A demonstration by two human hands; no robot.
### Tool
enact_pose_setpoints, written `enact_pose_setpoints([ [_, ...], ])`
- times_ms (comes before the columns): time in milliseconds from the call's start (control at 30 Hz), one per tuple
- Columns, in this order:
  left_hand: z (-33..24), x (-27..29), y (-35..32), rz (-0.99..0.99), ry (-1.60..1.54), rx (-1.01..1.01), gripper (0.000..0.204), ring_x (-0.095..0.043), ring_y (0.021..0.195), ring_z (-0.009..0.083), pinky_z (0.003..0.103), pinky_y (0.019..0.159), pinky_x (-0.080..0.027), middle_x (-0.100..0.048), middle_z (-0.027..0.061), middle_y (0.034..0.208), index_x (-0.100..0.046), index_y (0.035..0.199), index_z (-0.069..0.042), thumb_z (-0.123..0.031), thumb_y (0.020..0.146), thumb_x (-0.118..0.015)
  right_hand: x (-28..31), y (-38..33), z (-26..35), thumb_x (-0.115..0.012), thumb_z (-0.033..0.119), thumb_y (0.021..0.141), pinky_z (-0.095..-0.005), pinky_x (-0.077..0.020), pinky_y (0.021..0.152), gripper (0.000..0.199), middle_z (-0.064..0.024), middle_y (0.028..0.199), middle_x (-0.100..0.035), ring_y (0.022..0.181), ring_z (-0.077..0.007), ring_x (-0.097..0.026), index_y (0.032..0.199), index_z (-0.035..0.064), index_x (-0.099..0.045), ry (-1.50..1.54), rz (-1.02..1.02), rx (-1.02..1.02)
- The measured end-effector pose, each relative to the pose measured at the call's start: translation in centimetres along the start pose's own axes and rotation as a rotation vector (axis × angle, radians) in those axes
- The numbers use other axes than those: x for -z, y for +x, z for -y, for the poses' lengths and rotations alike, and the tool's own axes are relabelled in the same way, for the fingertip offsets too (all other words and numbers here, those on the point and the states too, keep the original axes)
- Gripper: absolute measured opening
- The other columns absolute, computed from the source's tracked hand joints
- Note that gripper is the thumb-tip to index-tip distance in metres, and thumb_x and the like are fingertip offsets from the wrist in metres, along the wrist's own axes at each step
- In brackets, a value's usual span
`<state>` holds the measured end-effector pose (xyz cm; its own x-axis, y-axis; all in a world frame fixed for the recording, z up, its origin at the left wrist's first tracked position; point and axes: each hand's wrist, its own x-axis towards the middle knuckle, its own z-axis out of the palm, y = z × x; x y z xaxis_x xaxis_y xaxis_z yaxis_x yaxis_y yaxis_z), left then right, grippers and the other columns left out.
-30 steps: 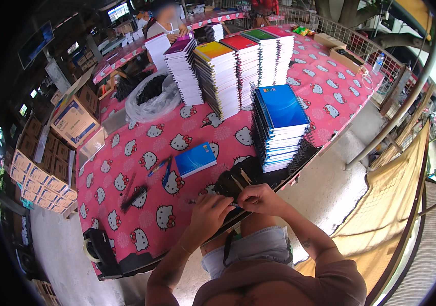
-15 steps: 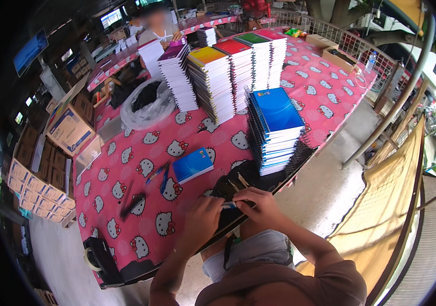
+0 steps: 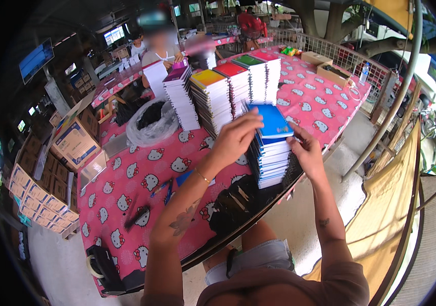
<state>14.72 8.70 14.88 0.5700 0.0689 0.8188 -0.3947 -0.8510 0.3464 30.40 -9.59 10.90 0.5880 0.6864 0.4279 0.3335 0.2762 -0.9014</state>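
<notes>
Both hands are at the top of a stack of spiral-bound notebooks point(image 3: 273, 162) near the table's right front edge. A blue-covered notebook point(image 3: 270, 120) lies over the stack between them. My left hand point(image 3: 239, 134) grips its left side, fingers bent over the edge. At the near right corner, my right hand point(image 3: 306, 149) pinches it between thumb and fingers. Whether this notebook rests fully on the pile cannot be made out. Another blue notebook point(image 3: 183, 178) lies on the table, mostly hidden behind my left forearm.
Tall notebook stacks with yellow point(image 3: 209, 77), red point(image 3: 229, 69) and green covers stand beyond. A plastic bag point(image 3: 151, 133) with black contents, pens point(image 3: 169, 189) and a brush point(image 3: 136, 218) lie leftward. A tape dispenser point(image 3: 103, 270) sits at the near left corner. A person is across the table.
Both hands have moved from the table's front edge up and away to the stack's top, now gripping a blue notebook there. My left forearm now covers much of the loose blue notebook.
</notes>
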Motion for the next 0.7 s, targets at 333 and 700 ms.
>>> enact_pose_setpoints([
  [333,-0.9,-0.3,-1.4,-0.058,-0.046,0.077,0.025,-0.064,0.122,0.0306,0.036,0.099,-0.053,-0.068,0.0145,0.123,-0.069,0.105,0.000,0.010,0.084,-0.062,-0.2,-0.9,1.1,-0.061,0.016,0.099,-0.0330,-0.0426,0.106,0.047,-0.0176,0.135,-0.061,0.122,-0.0219,-0.058,0.140,-0.0058,-0.054,-0.003,-0.033,-0.041],
  [700,0.5,7.5,-27.0,0.216,0.794,0.341,0.034,-0.067,0.102,0.0323,0.042,0.083,-0.055,-0.068,0.0123,0.107,-0.066,0.119,-0.007,-0.004,0.085,-0.068,-3.7,-11.3,1.8,-0.063,0.007,0.092,-0.0370,-0.0520,0.082,0.014,-0.0190,0.102,-0.067,0.094,-0.0268,-0.064,0.104,0.0007,-0.068,-0.036,0.067,0.405],
])
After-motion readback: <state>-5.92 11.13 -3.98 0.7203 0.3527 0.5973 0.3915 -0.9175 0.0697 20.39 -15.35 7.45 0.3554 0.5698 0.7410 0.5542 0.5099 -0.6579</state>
